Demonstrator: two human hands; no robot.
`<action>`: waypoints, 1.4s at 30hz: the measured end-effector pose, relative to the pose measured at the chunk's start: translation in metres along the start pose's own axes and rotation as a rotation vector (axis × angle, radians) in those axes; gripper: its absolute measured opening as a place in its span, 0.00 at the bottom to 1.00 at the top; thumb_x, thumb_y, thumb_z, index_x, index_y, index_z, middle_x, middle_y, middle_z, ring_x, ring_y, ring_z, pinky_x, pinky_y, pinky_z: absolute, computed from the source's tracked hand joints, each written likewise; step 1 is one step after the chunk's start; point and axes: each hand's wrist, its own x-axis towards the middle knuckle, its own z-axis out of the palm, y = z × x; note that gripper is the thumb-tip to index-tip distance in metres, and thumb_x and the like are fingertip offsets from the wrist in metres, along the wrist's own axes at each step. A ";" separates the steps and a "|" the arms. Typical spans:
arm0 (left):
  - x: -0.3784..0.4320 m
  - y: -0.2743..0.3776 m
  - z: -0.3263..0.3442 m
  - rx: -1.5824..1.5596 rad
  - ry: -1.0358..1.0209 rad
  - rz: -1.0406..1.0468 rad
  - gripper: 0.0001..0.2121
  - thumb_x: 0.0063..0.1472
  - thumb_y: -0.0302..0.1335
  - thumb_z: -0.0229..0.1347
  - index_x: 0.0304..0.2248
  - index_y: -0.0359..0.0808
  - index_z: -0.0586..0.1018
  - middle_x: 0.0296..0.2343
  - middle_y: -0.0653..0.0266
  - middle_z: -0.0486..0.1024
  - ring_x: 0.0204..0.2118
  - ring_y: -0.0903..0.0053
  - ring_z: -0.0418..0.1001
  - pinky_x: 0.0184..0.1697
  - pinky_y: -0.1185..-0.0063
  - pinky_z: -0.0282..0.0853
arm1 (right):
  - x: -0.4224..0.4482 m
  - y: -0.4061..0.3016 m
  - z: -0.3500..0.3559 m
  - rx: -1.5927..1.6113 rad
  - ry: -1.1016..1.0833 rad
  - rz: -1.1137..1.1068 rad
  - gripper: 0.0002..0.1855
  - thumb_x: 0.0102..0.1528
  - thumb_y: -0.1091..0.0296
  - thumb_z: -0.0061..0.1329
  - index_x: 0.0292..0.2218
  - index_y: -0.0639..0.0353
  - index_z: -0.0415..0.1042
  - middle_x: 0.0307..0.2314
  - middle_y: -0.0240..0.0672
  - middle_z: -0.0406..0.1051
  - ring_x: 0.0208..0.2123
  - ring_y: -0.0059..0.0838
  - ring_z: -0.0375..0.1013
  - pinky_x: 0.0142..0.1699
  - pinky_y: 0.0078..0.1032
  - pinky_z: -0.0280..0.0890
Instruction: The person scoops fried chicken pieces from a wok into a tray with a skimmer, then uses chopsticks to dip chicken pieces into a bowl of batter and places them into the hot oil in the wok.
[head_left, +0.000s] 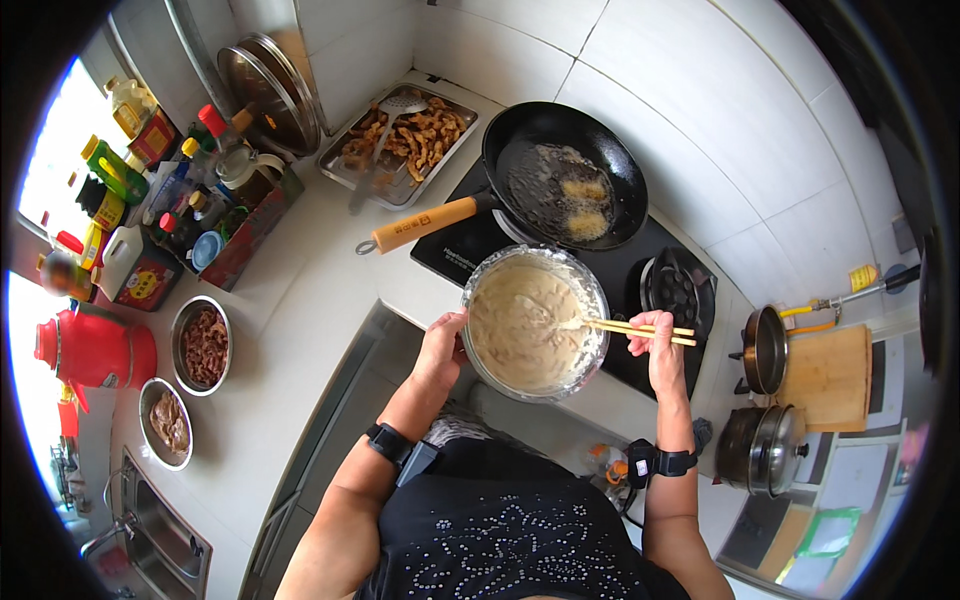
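Note:
My left hand (442, 346) grips the rim of a round metal bowl (480, 375), its fingers hidden behind the wall. Thick pale batter (525, 319) with coated pieces in it fills much of the bowl. In my right hand (657, 345) is a pair of wooden chopsticks (611, 325), their tips in the batter at the bowl's right side. Just beyond the bowl, a black wok (517, 139) with a wooden handle (427, 223) rests on the gas stove (457, 255). Battered pieces (587, 225) sit in bubbling oil there.
A metal tray (390, 196) holds fried strips and a slotted ladle (401, 105). Bowls of raw meat (204, 349) stand at left near a red thermos (105, 349), seasoning bottles (217, 195) and a sink (161, 532). Pots (757, 450) and a cutting board (825, 379) are at right.

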 end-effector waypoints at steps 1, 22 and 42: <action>-0.001 0.001 0.002 0.037 -0.001 0.019 0.09 0.59 0.37 0.48 0.29 0.40 0.71 0.22 0.71 0.70 0.23 0.82 0.67 0.28 0.80 0.66 | 0.000 -0.007 0.003 -0.040 -0.014 -0.074 0.30 0.59 0.42 0.22 0.32 0.61 0.65 0.22 0.29 0.66 0.21 0.14 0.64 0.28 0.14 0.62; -0.010 0.007 0.010 0.070 0.025 0.058 0.10 0.58 0.36 0.46 0.31 0.38 0.72 0.25 0.68 0.71 0.26 0.79 0.69 0.27 0.79 0.67 | 0.034 0.040 0.044 0.775 0.228 0.187 0.23 0.60 0.49 0.31 0.24 0.60 0.63 0.13 0.36 0.63 0.13 0.24 0.61 0.19 0.20 0.58; -0.005 0.007 0.007 0.047 0.037 0.015 0.11 0.59 0.34 0.46 0.34 0.35 0.72 0.29 0.65 0.72 0.30 0.78 0.70 0.34 0.78 0.67 | 0.023 0.027 0.003 0.900 0.231 0.329 0.23 0.57 0.44 0.35 0.24 0.54 0.67 0.13 0.31 0.61 0.14 0.21 0.60 0.19 0.17 0.55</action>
